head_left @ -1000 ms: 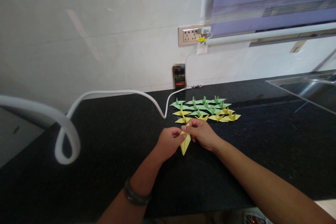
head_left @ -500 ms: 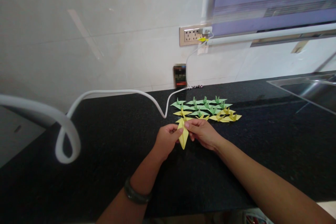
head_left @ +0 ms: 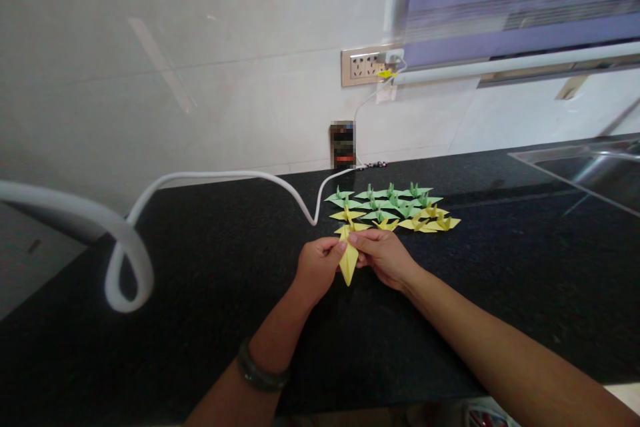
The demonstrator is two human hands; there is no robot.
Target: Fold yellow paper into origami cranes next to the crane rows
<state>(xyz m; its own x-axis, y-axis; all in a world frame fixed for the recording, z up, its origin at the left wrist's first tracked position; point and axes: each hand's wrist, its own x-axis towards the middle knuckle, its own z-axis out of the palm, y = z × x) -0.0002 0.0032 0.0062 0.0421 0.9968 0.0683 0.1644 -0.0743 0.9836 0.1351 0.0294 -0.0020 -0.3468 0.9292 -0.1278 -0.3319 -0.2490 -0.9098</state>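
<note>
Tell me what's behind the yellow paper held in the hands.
Behind the folded yellow paper, part of a yellow crane shows on the black counter. The paper covers part of it; anything fully hidden cannot be seen.

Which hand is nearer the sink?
Right. The right hand is left of the sink, gripping the yellow paper's sink-facing side; the left hand grips the opposite side, farther left.

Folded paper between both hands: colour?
The folded paper is yellow; shows in the head view, the only one.
</note>
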